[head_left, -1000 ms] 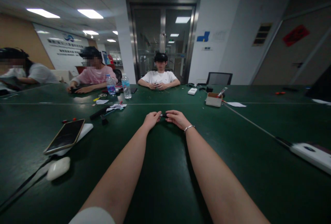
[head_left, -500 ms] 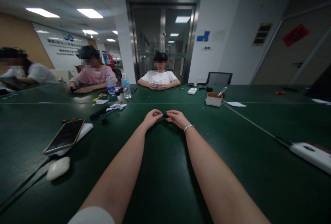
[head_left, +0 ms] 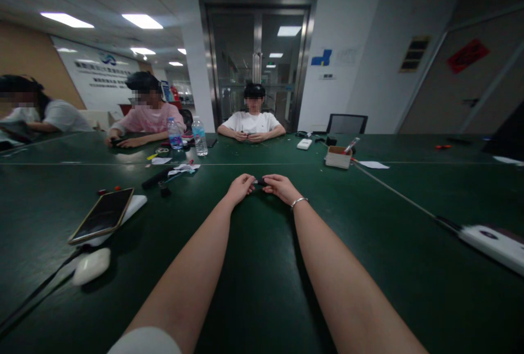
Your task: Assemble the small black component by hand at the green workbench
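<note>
Both hands meet over the green table in the middle of the view. My right hand [head_left: 279, 186], with a silver bangle at its wrist, is closed in a pinch around a small black stick-like object [head_left: 261, 182]. Its left end shows a short pale or shiny part. My left hand [head_left: 241, 189] pinches at that pale end, its thumb and fingers pressed together. The fingers hide most of the object, so its exact kind is unclear.
Left of my arms lie a phone [head_left: 104, 216] on a white slab, a white rounded case [head_left: 92, 267] and a dark cable. Bottles [head_left: 200, 137], paper scraps and a small box [head_left: 338, 157] stand farther back. A white device [head_left: 493, 245] lies right. Several people sit around the table.
My left fingers have shifted slightly, and the pale end of the small black object shows more clearly between the hands. My right hand stays nearly still.
</note>
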Demonstrator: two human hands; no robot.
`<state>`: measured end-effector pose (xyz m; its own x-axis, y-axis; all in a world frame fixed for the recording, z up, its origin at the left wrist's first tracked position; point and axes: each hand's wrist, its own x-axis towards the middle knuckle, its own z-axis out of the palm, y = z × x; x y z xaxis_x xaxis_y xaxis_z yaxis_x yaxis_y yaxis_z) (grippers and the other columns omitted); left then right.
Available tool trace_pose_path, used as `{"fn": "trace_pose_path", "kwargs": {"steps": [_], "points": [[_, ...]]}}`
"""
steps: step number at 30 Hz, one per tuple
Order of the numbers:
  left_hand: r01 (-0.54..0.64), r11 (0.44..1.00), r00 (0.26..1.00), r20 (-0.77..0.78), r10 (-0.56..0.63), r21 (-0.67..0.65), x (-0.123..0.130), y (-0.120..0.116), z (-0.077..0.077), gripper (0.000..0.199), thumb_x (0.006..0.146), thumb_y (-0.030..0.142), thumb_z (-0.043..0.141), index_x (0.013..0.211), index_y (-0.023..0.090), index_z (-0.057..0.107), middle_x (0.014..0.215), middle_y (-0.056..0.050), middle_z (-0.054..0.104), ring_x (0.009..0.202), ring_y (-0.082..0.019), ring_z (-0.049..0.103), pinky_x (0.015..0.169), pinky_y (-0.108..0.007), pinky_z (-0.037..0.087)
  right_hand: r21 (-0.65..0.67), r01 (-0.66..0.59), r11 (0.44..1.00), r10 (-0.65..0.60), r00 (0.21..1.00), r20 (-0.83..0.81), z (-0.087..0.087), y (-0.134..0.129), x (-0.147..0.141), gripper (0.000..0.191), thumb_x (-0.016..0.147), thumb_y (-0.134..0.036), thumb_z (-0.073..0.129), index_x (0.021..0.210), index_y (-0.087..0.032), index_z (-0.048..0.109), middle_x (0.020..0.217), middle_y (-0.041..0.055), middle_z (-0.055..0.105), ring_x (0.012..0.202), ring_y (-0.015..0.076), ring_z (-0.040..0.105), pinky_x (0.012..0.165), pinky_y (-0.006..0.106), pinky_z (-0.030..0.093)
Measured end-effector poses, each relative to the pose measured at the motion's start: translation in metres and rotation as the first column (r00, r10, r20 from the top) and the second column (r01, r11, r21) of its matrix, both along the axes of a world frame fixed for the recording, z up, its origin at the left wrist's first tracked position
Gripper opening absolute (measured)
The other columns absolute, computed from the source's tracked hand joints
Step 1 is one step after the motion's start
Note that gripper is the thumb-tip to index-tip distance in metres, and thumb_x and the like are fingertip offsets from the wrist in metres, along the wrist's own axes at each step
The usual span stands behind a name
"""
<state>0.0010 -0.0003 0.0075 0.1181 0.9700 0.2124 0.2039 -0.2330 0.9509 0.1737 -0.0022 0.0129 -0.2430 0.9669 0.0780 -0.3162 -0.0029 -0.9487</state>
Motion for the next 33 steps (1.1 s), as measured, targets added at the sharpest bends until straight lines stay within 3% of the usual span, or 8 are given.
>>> {"fn": "trace_pose_path", "kwargs": {"steps": [3, 19, 33], "points": [[-0.005, 0.999, 1.000, -0.022, 0.006, 0.044, -0.0003, 0.0007, -0.0013, 0.021, 0.078, 0.032, 0.054, 0.089, 0.015, 0.058, 0.067, 0.000, 0.055, 0.054, -0.008, 0.048, 0.049, -0.019, 0.039, -0.003, 0.002, 1.000, -0.002, 1.000, 0.008, 0.0003, -0.0004, 0.0001, 0.013, 0.076, -0.004, 0.063, 0.088, -0.008, 0.064, 0.070, 0.0067, 0.067, 0.053, 0.0106, 0.065, 0.051, 0.017, 0.054], [-0.012, 1.000, 0.999, -0.035, 0.013, 0.025, -0.0006, -0.0008, 0.0006, 0.020, 0.078, 0.028, 0.052, 0.091, 0.015, 0.060, 0.069, -0.001, 0.056, 0.055, -0.008, 0.049, 0.048, -0.017, 0.038, 0.000, -0.002, 1.000, 0.002, 1.000, 0.022, 0.0019, -0.0020, 0.0001, 0.013, 0.077, -0.003, 0.060, 0.089, -0.008, 0.064, 0.071, 0.0070, 0.068, 0.053, 0.0100, 0.065, 0.052, 0.016, 0.054], [0.018, 1.000, 0.999, -0.031, -0.018, 0.021, -0.0012, -0.0010, 0.0011, 0.023, 0.080, 0.033, 0.050, 0.090, 0.014, 0.059, 0.063, 0.000, 0.054, 0.051, -0.007, 0.046, 0.046, -0.018, 0.037, -0.007, 0.000, 1.000, 0.000, 1.000, 0.030, 0.0022, -0.0027, 0.0001, 0.013, 0.076, -0.005, 0.063, 0.088, -0.008, 0.064, 0.070, 0.0067, 0.068, 0.053, 0.0101, 0.065, 0.052, 0.016, 0.055]]}}
